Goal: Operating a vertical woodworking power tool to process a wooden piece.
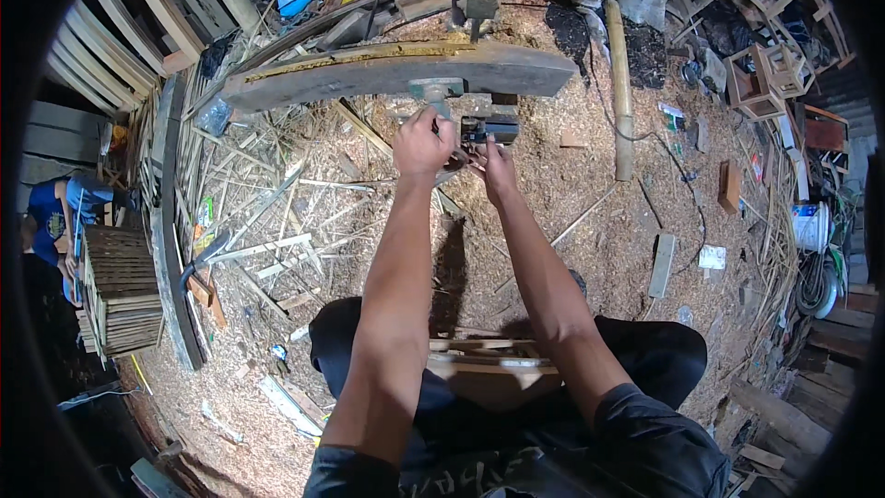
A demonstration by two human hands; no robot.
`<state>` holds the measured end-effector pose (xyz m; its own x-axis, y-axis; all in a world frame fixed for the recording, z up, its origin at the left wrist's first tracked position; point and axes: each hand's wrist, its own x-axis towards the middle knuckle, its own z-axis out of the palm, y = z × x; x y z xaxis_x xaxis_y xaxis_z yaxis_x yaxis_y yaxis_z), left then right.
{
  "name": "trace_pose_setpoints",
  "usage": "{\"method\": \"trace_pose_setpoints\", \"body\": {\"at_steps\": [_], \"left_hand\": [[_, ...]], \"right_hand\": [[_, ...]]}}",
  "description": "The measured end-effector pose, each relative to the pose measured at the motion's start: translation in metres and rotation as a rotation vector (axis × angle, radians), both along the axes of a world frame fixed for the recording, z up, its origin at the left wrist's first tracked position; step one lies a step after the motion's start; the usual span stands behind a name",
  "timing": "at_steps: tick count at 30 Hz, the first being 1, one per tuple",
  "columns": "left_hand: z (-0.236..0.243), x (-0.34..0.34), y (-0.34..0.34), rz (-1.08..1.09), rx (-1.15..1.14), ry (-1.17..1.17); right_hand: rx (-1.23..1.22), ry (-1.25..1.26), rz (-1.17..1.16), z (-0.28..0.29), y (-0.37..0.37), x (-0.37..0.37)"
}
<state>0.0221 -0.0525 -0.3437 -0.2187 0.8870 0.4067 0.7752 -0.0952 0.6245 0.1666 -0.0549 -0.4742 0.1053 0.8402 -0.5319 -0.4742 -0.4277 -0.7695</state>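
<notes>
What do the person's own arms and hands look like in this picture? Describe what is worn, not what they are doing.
Both forearms are bare from the elbow down, with no sleeves, gloves, watch or rings visible. The left hand and right hand are uncovered. Dark trousers show at the lower edge.

Rough weathered wood plank (396, 72); matt green metal clamp (436, 89); sawdust-covered floor (590, 221).

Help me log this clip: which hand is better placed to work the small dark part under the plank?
Probably the right hand: its fingers already reach the small dark part below the curved plank. The left hand is fisted beside it, near the green clamp.
</notes>
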Motion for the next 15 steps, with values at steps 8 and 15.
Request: {"method": "trace_pose_setpoints", "body": {"at_steps": [8, 15], "left_hand": [[0.004, 0.015, -0.001, 0.185, -0.062, 0.045], [0.001, 0.016, 0.001, 0.180, -0.045, 0.083]], "right_hand": [[-0.116, -0.087, 0.074, 0.015, -0.012, 0.024], [-0.054, 0.058, -0.030, -0.009, 0.016, 0.008]]}}
